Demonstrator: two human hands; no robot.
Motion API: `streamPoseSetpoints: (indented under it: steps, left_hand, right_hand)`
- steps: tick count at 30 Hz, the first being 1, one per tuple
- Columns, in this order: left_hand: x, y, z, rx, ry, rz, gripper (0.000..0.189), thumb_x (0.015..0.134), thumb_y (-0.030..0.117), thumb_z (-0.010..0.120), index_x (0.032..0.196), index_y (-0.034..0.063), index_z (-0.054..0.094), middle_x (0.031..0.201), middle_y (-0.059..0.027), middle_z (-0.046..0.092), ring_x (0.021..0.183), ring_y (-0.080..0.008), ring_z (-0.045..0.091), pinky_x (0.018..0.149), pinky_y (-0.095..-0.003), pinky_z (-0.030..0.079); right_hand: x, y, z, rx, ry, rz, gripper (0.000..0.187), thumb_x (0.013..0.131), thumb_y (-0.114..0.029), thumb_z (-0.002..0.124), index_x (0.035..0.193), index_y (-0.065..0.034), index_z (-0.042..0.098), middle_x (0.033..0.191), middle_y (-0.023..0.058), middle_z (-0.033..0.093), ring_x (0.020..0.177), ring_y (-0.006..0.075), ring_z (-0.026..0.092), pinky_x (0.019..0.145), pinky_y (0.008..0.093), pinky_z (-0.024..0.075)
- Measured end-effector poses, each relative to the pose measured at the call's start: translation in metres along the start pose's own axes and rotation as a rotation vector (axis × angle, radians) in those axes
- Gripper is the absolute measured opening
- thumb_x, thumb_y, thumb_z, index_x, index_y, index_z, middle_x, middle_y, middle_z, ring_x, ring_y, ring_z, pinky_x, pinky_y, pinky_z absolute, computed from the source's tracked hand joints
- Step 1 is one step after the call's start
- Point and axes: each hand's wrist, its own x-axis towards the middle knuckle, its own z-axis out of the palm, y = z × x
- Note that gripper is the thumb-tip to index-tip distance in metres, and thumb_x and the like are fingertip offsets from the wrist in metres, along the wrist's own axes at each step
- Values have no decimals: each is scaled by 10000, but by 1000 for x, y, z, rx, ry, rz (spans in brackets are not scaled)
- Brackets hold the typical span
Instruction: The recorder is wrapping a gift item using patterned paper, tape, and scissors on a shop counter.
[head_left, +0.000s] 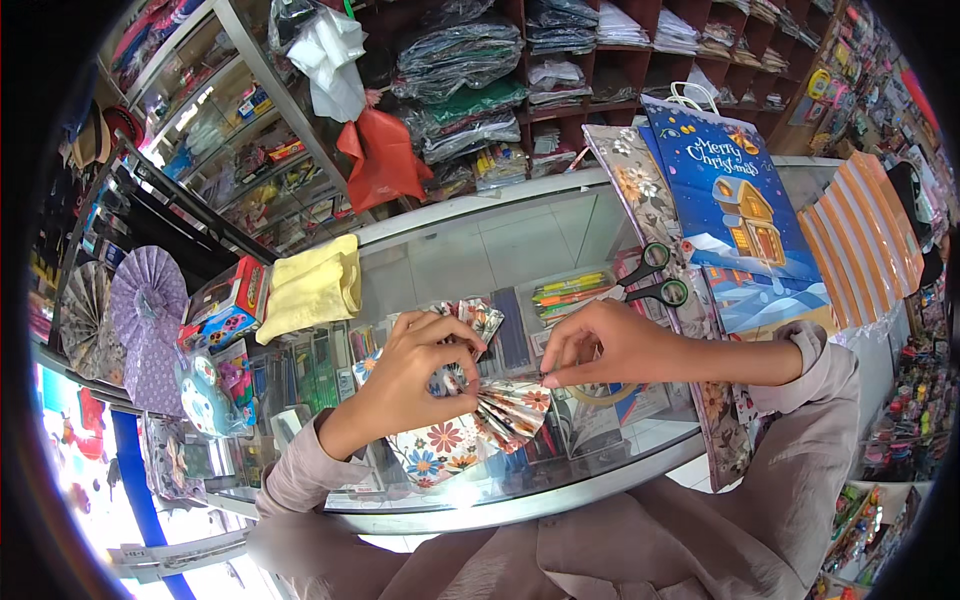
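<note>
My left hand (420, 375) holds the gathered pleats of a floral paper fan (517, 409) between thumb and fingers. At the fan's upper right corner, the thumb and forefinger of my right hand (615, 345) pinch its edge; any small thing between them is hidden. Beneath both lies a flat-looking piece of the same floral paper (439, 442) on the glass counter (517, 502). More pleated floral paper (480, 319) shows behind my left hand. A roll of tape (604, 396) rests under my right wrist. Scissors with black and green handles (656, 283) lie beyond that hand.
A folded yellow cloth (311, 289) and a boxed toy (225, 304) sit at the left, near a purple pleated paper decoration (150, 322). To the right are a floral wrapping sheet (637, 180), a blue Christmas gift bag (735, 202) and an orange-striped bag (862, 240).
</note>
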Motion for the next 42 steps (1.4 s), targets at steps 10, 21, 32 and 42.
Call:
streamPoseSetpoints:
  steps: [10, 21, 32, 42]
  left_hand:
    - [1, -1, 0, -1, -19, -1, 98, 630, 160, 715, 680, 127, 637, 1000, -4, 624, 960, -199, 558, 968, -376, 313]
    - [1, -1, 0, -11, 2, -4, 111, 642, 133, 705, 689, 118, 606, 991, -2, 619, 944, -200, 556, 959, -383, 310]
    - [1, -2, 2, 10, 11, 6, 117, 608, 142, 721, 682, 126, 632, 985, -2, 615, 945, -202, 556, 954, -384, 311]
    - [1, -2, 3, 24, 23, 15, 126, 602, 135, 725, 681, 120, 629, 986, -5, 617, 932, -206, 561, 943, -385, 321]
  right_hand:
    - [2, -2, 1, -170, 31, 23, 147, 783, -196, 713, 839, -60, 707, 722, 45, 690, 666, 135, 637, 636, 273, 492]
    - [8, 7, -4, 1, -93, -24, 234, 813, -211, 697, 946, -22, 664, 719, 59, 682, 635, 83, 577, 584, 257, 437]
    - [5, 0, 2, -182, -9, -5, 194, 793, -205, 669, 914, -53, 663, 767, 76, 696, 663, 193, 640, 628, 331, 474]
    - [3, -3, 5, -195, 15, 34, 200, 774, -250, 695, 849, -64, 697, 741, 65, 695, 687, 206, 667, 644, 331, 490]
